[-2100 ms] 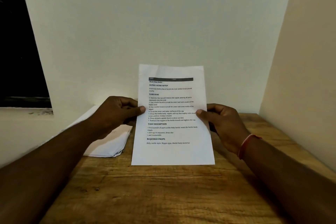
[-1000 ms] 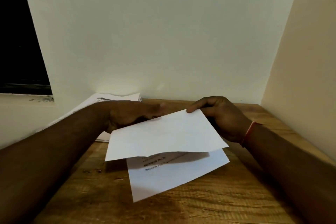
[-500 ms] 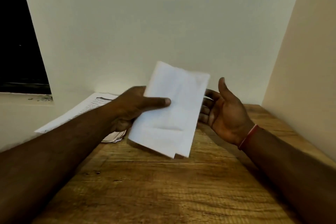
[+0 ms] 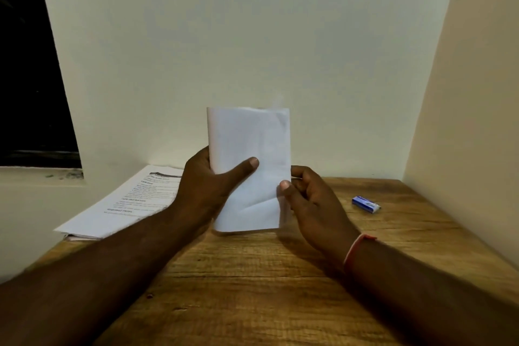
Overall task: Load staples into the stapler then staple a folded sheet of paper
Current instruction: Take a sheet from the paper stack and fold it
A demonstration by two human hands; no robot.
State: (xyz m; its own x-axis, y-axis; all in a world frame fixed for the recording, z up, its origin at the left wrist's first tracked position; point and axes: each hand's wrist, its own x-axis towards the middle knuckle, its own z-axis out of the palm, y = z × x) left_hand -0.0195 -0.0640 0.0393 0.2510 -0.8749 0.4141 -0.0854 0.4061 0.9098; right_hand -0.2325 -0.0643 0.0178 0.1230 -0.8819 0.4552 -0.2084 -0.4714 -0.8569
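I hold a folded white sheet of paper (image 4: 250, 160) upright above the wooden table, its blank side toward me. My left hand (image 4: 207, 191) grips its left edge, thumb across the front. My right hand (image 4: 311, 202) pinches the lower right edge between thumb and fingers. A small blue-and-white staple box (image 4: 366, 204) lies on the table to the right of my right hand. No stapler shows in view.
A stack of printed sheets (image 4: 123, 202) lies at the table's (image 4: 252, 289) back left corner, overhanging its edge. Walls close in behind and on the right. A dark window opening (image 4: 31, 78) is at the far left.
The flat printed sheet was folded in half, then turned upright. My right hand, open half a second ago, has closed on the sheet's right edge. The staple box has come into view.
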